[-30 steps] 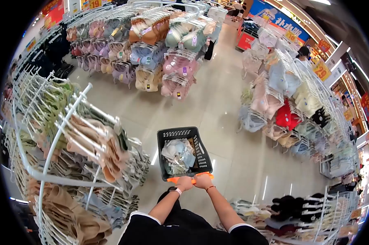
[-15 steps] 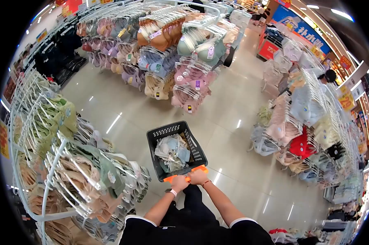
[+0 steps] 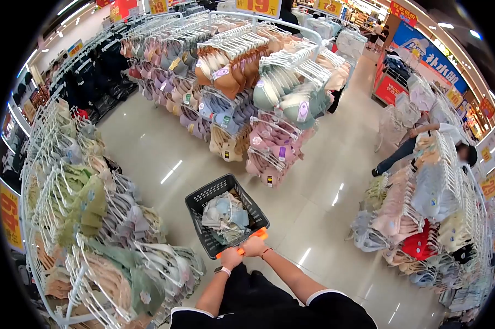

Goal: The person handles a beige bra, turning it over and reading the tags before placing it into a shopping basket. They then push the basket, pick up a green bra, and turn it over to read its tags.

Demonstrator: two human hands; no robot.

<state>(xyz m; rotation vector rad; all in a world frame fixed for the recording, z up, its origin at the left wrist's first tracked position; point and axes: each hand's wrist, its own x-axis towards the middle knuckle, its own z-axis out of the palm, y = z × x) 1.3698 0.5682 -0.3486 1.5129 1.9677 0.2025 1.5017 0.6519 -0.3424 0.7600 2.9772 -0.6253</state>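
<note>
Two hands (image 3: 254, 247), one dark basket (image 3: 197, 219), one orange handle (image 3: 261, 233), one blue banner (image 3: 435, 61), and hangers (image 3: 237, 44) too many to count.

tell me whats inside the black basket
The black basket holds a heap of pale bundled items, white, light blue and greenish, some looking wrapped in clear plastic. The heap hides most of the basket's floor and whatever lies beneath.
</note>
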